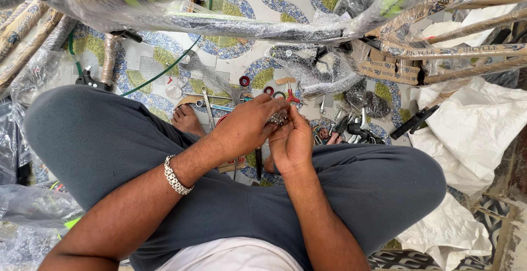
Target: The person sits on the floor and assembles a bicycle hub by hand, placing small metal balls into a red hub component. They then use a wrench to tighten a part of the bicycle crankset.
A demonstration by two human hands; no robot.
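Both hands meet over the person's lap, between the raised knees in grey trousers [110, 139]. Left hand [244, 127] curls its fingers around a small shiny metal part [279, 118], gripping it from the left, while the right hand [291, 142] comes up from below and pinches the same part with thumb and fingertips. That metal part sits right between the two hands, held above the floor; what exactly it is cannot be told, since the fingers cover most of it. A silver chain bracelet [178, 176] circles the left wrist. On the patterned tile floor [241, 57] just beyond the hands lie a spanner [207, 105], red-handled pliers [292, 96] and a couple of small red rings [245, 81]. Farther off, across the top, stretches a bicycle frame wrapped in clear plastic [230, 26], with brown paper-wrapped tubes [466, 35] to the far right. White sacking [472, 133] lies crumpled at the right, and a bare foot [186, 120] shows near the left knee.
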